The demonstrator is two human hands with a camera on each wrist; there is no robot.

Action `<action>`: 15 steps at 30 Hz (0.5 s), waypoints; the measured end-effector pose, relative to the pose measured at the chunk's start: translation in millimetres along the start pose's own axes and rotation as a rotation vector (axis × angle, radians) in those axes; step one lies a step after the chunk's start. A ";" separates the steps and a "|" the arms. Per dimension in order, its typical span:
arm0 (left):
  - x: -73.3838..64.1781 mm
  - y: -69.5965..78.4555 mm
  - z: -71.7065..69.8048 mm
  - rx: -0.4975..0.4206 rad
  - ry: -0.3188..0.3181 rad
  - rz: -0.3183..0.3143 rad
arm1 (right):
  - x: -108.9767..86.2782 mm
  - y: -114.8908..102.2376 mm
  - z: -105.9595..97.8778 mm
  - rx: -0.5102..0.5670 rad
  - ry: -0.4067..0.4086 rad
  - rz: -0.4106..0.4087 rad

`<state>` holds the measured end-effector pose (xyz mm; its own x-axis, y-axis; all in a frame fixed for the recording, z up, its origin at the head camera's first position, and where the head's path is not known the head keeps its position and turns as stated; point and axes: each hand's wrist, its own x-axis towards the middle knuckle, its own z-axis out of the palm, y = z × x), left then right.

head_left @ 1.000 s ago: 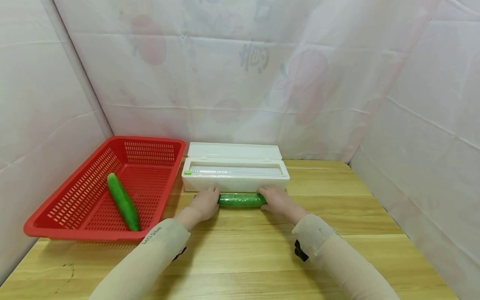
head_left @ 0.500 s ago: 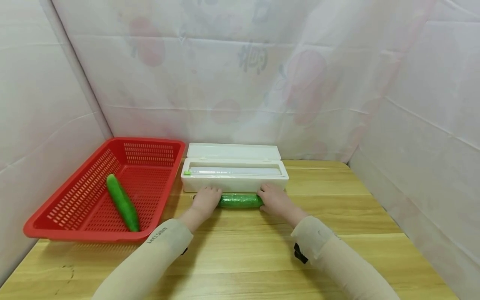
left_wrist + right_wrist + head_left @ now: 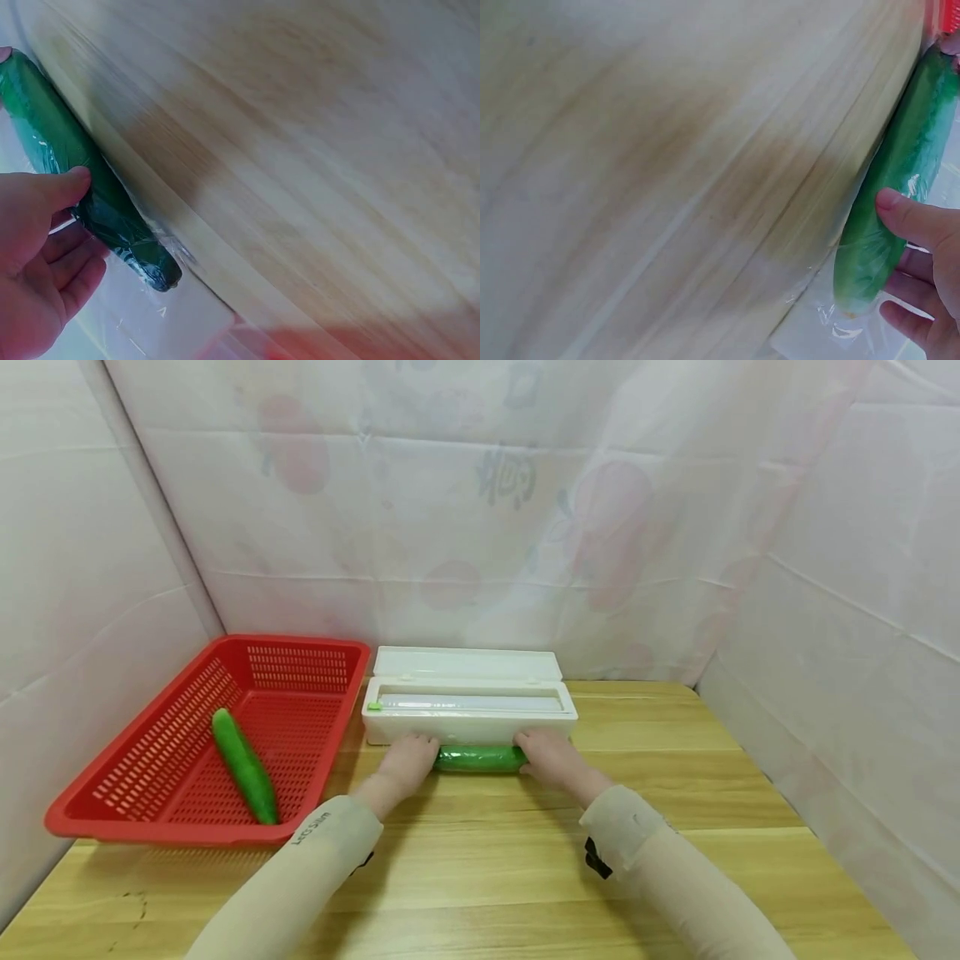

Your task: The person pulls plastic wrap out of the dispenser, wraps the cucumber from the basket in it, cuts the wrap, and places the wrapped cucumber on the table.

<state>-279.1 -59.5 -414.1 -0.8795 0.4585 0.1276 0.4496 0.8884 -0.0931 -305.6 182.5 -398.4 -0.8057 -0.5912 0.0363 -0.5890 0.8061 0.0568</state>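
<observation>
A green cucumber point(image 3: 480, 758) wrapped in clear plastic film lies crosswise in front of the white film dispenser point(image 3: 471, 727). My left hand point(image 3: 408, 763) grips it near its left end, thumb on the near side and fingers behind, as the left wrist view shows on the cucumber point(image 3: 90, 169). Near the other end my right hand point(image 3: 551, 757) holds it the same way; in the right wrist view loose film sticks out past the tip of the cucumber point(image 3: 892, 187). The dispenser's lid point(image 3: 468, 662) is raised, with a film roll point(image 3: 468, 702) inside.
To the left stands a red plastic basket point(image 3: 300, 718) with a second cucumber point(image 3: 245, 767) in it. A small green slider point(image 3: 374, 706) sits at the dispenser's left end. White printed sheeting point(image 3: 465, 527) encloses the wooden table point(image 3: 495, 877) at the back and sides.
The wrapped cucumber has turned slightly under my fingers, its shine now different, and sits a touch nearer the dispenser. Both hands stay at its ends, with small finger shifts.
</observation>
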 end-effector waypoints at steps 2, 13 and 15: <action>0.1 0.3 0.0 -0.005 -0.002 0.000 | 0.2 0.0 -1.2 0.004 -0.012 0.008; 0.5 0.6 3.0 -0.032 0.040 0.001 | 1.1 2.2 -3.3 -0.017 -0.019 0.002; 0.2 1.3 4.6 -0.014 0.054 0.013 | -0.3 1.7 -3.9 -0.033 -0.014 -0.003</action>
<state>-279.4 -58.4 -418.7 -0.8640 0.4704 0.1795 0.4636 0.8823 -0.0813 -306.1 183.9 -394.4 -0.8048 -0.5931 0.0224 -0.5892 0.8030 0.0895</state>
